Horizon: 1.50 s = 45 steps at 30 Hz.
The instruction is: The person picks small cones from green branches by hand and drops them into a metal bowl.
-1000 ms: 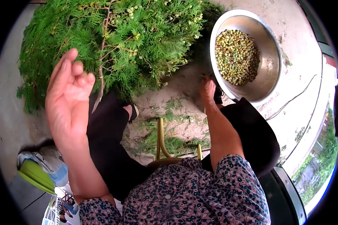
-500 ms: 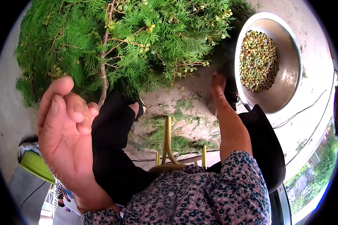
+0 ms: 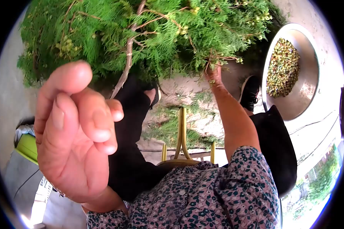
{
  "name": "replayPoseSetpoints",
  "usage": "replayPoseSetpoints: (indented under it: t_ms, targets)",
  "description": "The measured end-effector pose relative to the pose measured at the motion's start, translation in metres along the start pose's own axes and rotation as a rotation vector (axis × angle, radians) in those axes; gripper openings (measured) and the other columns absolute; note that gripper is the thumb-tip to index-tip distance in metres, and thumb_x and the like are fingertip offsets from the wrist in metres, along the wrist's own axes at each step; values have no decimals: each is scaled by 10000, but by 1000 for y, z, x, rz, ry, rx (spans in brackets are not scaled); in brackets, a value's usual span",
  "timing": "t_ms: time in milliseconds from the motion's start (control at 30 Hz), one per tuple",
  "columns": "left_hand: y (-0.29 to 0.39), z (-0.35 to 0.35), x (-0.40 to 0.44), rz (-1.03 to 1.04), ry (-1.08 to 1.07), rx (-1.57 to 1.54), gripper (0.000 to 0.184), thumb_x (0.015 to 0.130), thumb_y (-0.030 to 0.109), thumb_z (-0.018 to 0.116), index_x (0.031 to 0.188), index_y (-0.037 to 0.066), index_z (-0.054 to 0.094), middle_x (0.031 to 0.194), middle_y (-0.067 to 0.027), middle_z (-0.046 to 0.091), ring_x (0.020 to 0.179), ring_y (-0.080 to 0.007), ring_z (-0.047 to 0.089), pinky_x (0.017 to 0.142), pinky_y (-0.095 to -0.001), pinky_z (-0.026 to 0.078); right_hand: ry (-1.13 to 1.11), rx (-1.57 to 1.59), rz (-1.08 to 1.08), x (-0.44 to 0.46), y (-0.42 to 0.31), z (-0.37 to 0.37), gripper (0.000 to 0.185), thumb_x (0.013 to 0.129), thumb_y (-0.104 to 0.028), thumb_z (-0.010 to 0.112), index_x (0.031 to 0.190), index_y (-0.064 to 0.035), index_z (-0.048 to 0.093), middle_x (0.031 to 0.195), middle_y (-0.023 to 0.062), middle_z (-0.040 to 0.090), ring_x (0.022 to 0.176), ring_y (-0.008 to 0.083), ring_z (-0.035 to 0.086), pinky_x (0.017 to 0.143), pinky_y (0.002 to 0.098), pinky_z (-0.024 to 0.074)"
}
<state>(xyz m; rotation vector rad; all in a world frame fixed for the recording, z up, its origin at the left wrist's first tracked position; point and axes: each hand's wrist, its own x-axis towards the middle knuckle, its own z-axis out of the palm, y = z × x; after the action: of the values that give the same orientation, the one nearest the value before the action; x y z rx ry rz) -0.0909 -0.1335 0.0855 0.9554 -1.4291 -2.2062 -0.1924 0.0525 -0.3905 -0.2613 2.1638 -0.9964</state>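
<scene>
My left hand [image 3: 74,137] is raised close to the camera, palm showing, fingers loosely curled with gaps between them and nothing visible inside. Beyond it lies a large heap of green cypress branches [image 3: 99,42] with small pale green cones. A thick bare stem [image 3: 128,57] comes out of the heap near my left knee. At the heap's lower right edge, my right hand [image 3: 215,74] is closed on a leafy cypress branch [image 3: 221,57]; its fingertips are partly hidden by foliage. To the right stands a wide metal basin [image 3: 305,87] holding many small green-brown cones [image 3: 283,68].
Between my legs is a yellow chair or stool frame [image 3: 181,133]. Green scraps [image 3: 168,126] litter the concrete floor. A dark shoe [image 3: 250,93] is beside the basin. A lime-green container [image 3: 26,149] stands at the left, and a thin cable [image 3: 309,124] runs along the right.
My right hand has moved from near the basin's side to the edge of the cypress heap and gripped a branch. My left hand looks nearer the camera. The whole view has shifted slightly.
</scene>
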Motion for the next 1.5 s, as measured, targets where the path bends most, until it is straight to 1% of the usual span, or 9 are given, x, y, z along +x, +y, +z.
replayPoseSetpoints:
  t_ms: [100,133,200,267,633,767,967,1367,1500]
  targets:
    - [1,-8,-1,5,-55,-33,251,927,127,377,1126,-15,434,660,-3,478,522,-87,415,687,-280,343,22,-495,-319,-42,-52,-25,261,651,2,557,899,-66,603,882,106,626,760,243,601,666,351,476]
    - [1,-10,-1,6,-75,-51,250,927,129,379,1126,-12,432,658,-2,477,523,-86,417,693,-283,342,46,262,-129,-47,-8,5,228,657,12,547,864,-65,604,864,119,622,751,255,599,667,350,479]
    - [2,-14,-4,7,-91,-69,249,926,131,382,1126,-9,430,657,-1,476,523,-85,419,698,-286,342,151,352,-423,-67,1,20,119,690,-7,535,791,-61,566,758,105,574,674,245,559,593,331,454]
    - [2,-19,-6,20,-77,-94,244,927,132,380,1122,-4,431,655,1,476,524,-84,421,706,-289,342,-21,-143,-652,-110,-34,20,78,705,-7,527,765,-58,530,709,91,535,634,234,528,539,317,436]
    - [2,-22,-6,36,-136,-107,242,936,148,353,1115,12,441,624,20,466,472,-73,418,700,-285,350,-182,-480,-660,-138,2,81,258,681,73,485,851,-108,557,843,152,516,694,325,535,599,398,453]
    - [1,-22,-6,46,-149,-116,250,935,150,357,1124,8,437,619,23,465,469,-71,417,690,-281,346,-74,-157,-566,-126,-19,50,204,636,34,570,793,-96,559,810,137,536,722,272,556,560,345,463]
    - [6,-19,-3,-17,-149,-142,266,930,136,361,1141,-15,418,636,18,453,498,-73,406,715,-287,340,-361,527,220,-92,-48,-64,72,725,-57,592,785,-16,595,630,38,572,535,113,535,466,235,426]
    - [3,-11,7,-65,-185,-125,301,922,102,363,1172,-66,378,677,4,427,562,-80,383,780,-305,331,-428,-97,890,-162,95,-88,48,766,-36,570,734,-2,564,605,113,575,458,198,586,350,293,435]
    - [3,-8,7,-86,-185,-140,314,919,90,363,1182,-82,364,691,-1,418,583,-83,375,802,-311,328,-417,-230,459,-167,87,-66,157,767,-21,477,639,-3,566,502,87,591,477,193,611,429,264,456]
